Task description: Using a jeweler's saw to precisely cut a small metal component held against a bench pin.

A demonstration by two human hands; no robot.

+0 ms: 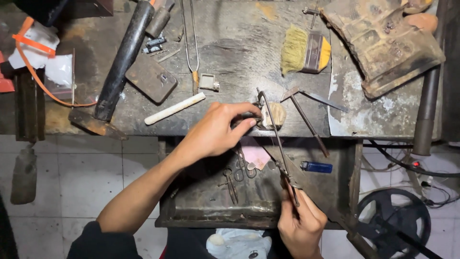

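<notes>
My left hand (216,130) presses a small dark piece (247,117) against a worn wooden peg (274,115) at the front edge of the dark workbench (230,57); thumb and fingers pinch it. My right hand (300,226) is shut on the handle of a thin-framed jeweller's saw (278,139). The saw frame runs up from the hand to the peg, its top end right by the small piece.
A metal drawer tray (215,211) under the bench holds scissors, small tools, a pink scrap and a blue lighter (316,167). On the bench lie a hammer (117,72), a white stick (175,108), tweezers, a yellow brush (306,50) and dividers (306,112). Cables lie on the floor at right.
</notes>
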